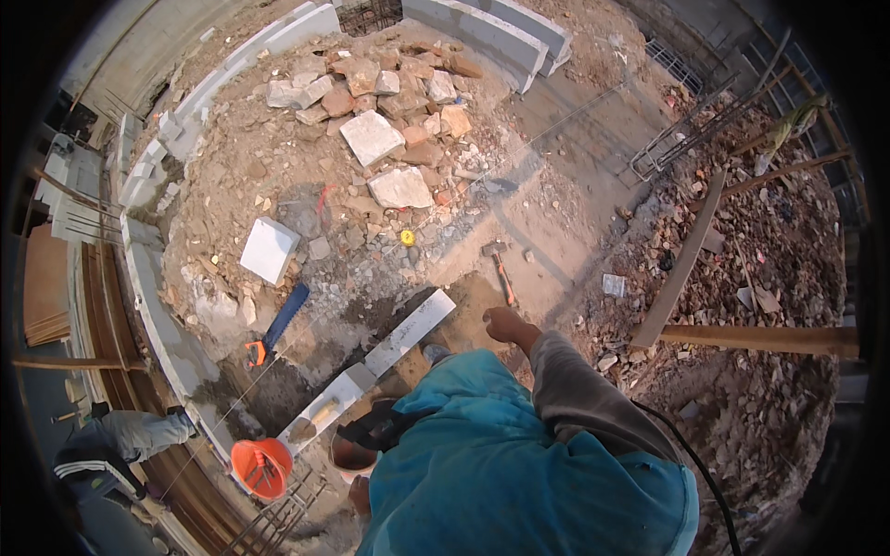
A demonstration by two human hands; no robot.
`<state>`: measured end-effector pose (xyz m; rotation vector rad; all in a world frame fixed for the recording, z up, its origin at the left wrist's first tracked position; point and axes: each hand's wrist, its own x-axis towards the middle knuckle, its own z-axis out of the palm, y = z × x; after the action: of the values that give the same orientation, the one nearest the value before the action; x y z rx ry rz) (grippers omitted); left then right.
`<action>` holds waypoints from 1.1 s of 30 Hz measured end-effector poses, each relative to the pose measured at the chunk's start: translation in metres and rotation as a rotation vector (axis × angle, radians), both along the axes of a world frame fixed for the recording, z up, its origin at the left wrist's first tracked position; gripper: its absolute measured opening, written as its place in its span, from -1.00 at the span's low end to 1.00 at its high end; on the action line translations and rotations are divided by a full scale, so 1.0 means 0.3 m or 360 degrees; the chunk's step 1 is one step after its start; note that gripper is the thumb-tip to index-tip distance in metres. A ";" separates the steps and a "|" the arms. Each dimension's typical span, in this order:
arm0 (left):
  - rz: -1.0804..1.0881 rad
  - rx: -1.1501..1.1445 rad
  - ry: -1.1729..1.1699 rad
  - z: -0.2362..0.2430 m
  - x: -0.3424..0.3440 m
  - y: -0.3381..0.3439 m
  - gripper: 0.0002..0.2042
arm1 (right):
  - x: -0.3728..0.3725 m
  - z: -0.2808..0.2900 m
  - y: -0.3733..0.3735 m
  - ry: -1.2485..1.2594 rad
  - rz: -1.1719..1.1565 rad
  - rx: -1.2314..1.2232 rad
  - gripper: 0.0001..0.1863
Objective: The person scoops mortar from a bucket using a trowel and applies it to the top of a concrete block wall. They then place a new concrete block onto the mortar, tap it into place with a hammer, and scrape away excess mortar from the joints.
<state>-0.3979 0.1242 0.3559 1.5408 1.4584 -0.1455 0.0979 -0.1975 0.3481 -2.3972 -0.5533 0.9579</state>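
Observation:
My right hand (508,326) is held out with its fingers curled closed; whatever is in them, if anything, is hidden. Just beyond it on the ground lies a hammer (502,271) with an orange handle. Low in the view, my left hand (360,496) shows only in part beside a bucket (353,456), its fingers hidden. A row of pale blocks (408,330) runs diagonally in front of me. On its near-left end rests a trowel (313,419) with a light handle. An orange bucket (262,468) with tools inside stands past that end.
A handsaw (282,320), a white block (270,249) and a yellow tape measure (407,238) lie on the dirt. Broken stones (375,139) are heaped farther off. Planks (686,250) cross rubble on the right. Another person (116,454) bends at the left; a string line crosses the site.

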 end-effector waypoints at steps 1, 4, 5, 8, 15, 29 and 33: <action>0.0007 -0.0008 0.0006 0.004 -0.006 -0.002 -0.74 | -0.003 0.002 0.002 -0.0007 0.0012 0.0008 -0.64; 0.0035 -0.0024 0.0009 0.016 -0.025 -0.013 -0.74 | -0.011 0.008 0.005 -0.0014 0.0013 0.0031 -0.64; 0.0032 -0.0034 0.0007 0.009 -0.022 -0.011 -0.74 | -0.012 0.008 -0.007 -0.0015 -0.0001 0.0032 -0.65; 0.0046 -0.0059 0.0017 0.012 -0.043 -0.020 -0.74 | -0.027 -0.024 -0.034 -0.0089 -0.0009 0.0031 -0.68; 0.0086 -0.0098 -0.0006 0.027 -0.070 -0.012 -0.73 | -0.037 -0.013 -0.068 -0.0041 -0.0037 -0.0024 -0.66; 0.0215 -0.0249 -0.0129 -0.012 -0.081 0.196 -0.72 | -0.206 0.099 -0.004 -0.0068 -0.0223 0.0039 -0.66; -0.0097 -0.0064 -0.0207 0.000 -0.070 0.224 -0.61 | -0.304 0.124 -0.040 0.0021 -0.0276 -0.0086 -0.64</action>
<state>-0.4190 0.1913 0.3559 1.5344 1.3002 -0.1083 0.0067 -0.2095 0.3854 -2.4380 -0.3119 0.9228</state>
